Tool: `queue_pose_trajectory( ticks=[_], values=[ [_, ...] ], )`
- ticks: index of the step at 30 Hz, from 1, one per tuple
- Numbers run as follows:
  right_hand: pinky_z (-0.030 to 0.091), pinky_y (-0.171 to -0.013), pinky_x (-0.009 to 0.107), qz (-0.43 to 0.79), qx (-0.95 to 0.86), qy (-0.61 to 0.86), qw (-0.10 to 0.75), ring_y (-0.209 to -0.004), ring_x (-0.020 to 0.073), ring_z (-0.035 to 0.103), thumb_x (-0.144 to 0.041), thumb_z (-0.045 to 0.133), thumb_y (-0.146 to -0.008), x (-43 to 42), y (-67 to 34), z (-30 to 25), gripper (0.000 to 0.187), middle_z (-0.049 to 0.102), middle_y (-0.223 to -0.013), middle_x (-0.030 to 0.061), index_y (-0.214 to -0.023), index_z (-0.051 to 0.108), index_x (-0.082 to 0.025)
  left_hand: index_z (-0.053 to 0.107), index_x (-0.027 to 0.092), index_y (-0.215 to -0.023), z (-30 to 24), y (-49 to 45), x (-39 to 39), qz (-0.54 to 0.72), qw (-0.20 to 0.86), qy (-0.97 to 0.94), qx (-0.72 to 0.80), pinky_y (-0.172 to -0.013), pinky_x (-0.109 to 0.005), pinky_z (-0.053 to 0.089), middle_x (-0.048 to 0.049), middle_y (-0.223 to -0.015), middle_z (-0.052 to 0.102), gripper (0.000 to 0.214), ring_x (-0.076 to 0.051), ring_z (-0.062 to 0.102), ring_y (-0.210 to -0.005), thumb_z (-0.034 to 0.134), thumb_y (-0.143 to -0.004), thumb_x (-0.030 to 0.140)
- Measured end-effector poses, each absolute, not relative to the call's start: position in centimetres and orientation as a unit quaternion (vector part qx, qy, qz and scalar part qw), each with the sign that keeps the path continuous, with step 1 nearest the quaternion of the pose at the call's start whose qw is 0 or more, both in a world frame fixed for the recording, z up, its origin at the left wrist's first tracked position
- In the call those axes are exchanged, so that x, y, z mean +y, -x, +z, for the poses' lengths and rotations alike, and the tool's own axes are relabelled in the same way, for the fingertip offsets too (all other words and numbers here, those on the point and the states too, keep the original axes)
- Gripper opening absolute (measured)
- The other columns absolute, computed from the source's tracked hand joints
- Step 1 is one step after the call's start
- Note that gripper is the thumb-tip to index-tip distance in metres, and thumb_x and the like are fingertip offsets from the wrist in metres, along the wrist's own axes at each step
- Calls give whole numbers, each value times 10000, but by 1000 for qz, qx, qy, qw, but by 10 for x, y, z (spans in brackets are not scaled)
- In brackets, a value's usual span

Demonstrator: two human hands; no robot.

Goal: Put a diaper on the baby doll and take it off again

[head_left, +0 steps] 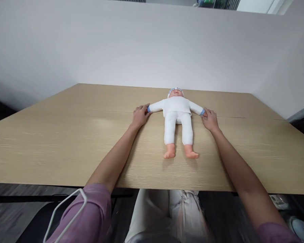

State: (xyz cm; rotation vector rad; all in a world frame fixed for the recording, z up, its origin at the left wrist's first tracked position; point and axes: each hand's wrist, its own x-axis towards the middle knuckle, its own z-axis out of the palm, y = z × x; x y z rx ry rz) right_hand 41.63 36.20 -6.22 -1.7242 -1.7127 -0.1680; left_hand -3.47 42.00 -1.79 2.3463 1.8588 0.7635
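Note:
A baby doll (177, 116) in a white suit with blue cuffs and a white cap lies on its back on a light wooden table (66, 141), arms spread wide, bare feet toward me. My left hand (140, 115) is closed over the doll's hand at the end of its left-side arm. My right hand (210, 119) is closed over the doll's other hand on the right. Both of my arms reach straight out over the table.
A white partition wall (116, 50) rises behind and to the right of the table. A white wire hanger (66, 216) hangs near my left sleeve below the table's front edge. My legs show under the table.

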Motion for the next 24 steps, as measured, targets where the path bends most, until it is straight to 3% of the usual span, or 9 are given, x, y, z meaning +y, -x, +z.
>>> queue_pose_trajectory(
  ticks=[6, 17, 21, 24],
  values=[
    [507, -1089, 584, -72, -643, 676, 352, -1255, 403, 583, -327, 583, -979, 360, -419, -60, 537, 677, -1361, 228, -1483, 693, -178, 556, 253, -1621, -15, 34, 418, 246, 28, -758, 603, -1076, -528, 393, -174, -1448, 714, 591, -431, 555, -1328, 561, -1065, 453],
    [514, -1096, 577, -80, -648, 663, 366, -1223, 382, 597, -310, 591, -928, 374, -421, -61, 566, 690, -1314, 215, -1459, 710, -157, 560, 269, -1624, -23, 41, 439, 253, 38, -759, 599, -1060, -543, 442, -165, -1386, 744, 598, -429, 575, -1301, 577, -1046, 423],
    [513, -1115, 600, -86, -647, 660, 371, -1265, 404, 590, -228, 608, -838, 363, -409, -52, 632, 672, -1363, 240, -1458, 686, -132, 546, 198, -1625, -22, 37, 426, 271, 34, -757, 594, -1092, -583, 449, -203, -1500, 665, 628, -439, 558, -1347, 569, -1006, 296],
    [492, -1153, 624, -103, -640, 646, 404, -1320, 399, 580, -244, 585, -877, 339, -380, -33, 606, 653, -1404, 231, -1474, 640, -159, 557, 155, -1589, -18, 31, 411, 297, 22, -751, 589, -1147, -576, 429, -214, -1576, 589, 620, -423, 496, -1431, 553, -972, 219]
  ],
)
